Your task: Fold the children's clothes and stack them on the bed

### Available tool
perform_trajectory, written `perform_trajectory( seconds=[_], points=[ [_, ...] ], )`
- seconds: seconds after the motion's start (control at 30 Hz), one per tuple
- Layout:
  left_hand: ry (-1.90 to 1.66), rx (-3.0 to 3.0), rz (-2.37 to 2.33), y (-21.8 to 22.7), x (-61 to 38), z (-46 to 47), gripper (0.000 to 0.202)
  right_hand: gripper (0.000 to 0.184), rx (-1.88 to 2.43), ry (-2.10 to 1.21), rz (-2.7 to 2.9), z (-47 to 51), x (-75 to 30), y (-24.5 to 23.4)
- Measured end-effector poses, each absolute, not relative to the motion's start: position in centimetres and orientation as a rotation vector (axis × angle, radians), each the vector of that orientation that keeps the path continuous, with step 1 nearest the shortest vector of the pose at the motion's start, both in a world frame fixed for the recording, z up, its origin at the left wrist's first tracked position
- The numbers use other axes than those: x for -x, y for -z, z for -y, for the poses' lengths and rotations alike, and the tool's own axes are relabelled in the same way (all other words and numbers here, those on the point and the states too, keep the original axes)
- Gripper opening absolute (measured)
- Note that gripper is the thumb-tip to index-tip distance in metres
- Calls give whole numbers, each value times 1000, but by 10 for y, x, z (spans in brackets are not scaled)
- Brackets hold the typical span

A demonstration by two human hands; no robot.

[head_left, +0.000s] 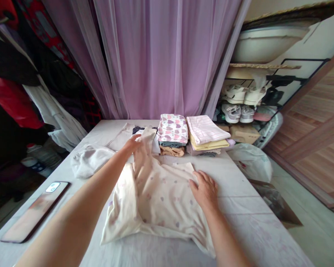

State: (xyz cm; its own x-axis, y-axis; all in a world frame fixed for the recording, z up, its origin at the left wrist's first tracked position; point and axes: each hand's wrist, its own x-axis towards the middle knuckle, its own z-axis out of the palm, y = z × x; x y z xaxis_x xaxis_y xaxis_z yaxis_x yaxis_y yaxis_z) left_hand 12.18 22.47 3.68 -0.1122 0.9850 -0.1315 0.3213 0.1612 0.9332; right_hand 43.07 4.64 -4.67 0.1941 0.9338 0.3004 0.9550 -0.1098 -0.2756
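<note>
Left hand (132, 144) with fingers curled around the raised edge of a cream heart-print shirt (158, 207), right hand (204, 191) flat on it, fingers spread, shirt mid-bed (239, 222), folded clothes (174, 129) at 12 o'clock, phone (35, 212) at 8 o'clock

Soft, bright light glows through the sheer lilac curtain (147, 55) — shadows stay faint, even in the folds of the pale shirt (167, 207). Hanging clothes (13, 63) at left fall dark. Heavy wide-angle bend at the edges — shoe rack (247, 92) leans hard. Mild glare on the phone (35, 211); little blur.
</note>
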Motion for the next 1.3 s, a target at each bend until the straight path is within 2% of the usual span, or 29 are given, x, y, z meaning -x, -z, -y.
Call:
perform_trajectory(
  seconds=[0.13,0.23,0.4,0.47,0.53,0.63,0.77,0.97,1.07,1.17,1.3],
  points=[
    [-1060,-1351,-1568,-44,-129,-245,30,28,2067,34,1762,-52,-430,40],
    [-1152,-1386,-1495,-43,-130,-255,36,23,2036,62,1718,-60,-433,36],
    [-1124,-1385,-1320,-25,-116,-247,65,27,2054,25,1656,-71,-442,37],
    [-1191,-1396,-1362,-18,-103,-235,66,33,2093,-4,1637,-74,-445,37],
    [-1215,-1391,-1491,-12,-86,-218,58,41,2158,-15,1608,-79,-445,34],
    [-1040,-1405,-1727,-3,-61,-185,44,46,2288,-33,1615,-91,-443,23],
    [-820,-1554,-1796,1,-44,-148,28,32,2386,-82,1770,-110,-442,5],
    [-323,-1709,-1803,-18,-47,-132,38,34,2414,-52,1587,-112,-442,-6],
    [-238,-1706,-1829,-26,-45,-131,44,37,2168,32,1655,-81,-421,-2],
    [-144,-1787,-1840,-28,-43,-133,44,25,1615,-129,1972,-35,-385,7],
    [-249,-1914,-1860,-25,-51,-136,18,20,1314,-353,2194,12,-349,15]
  ],
)
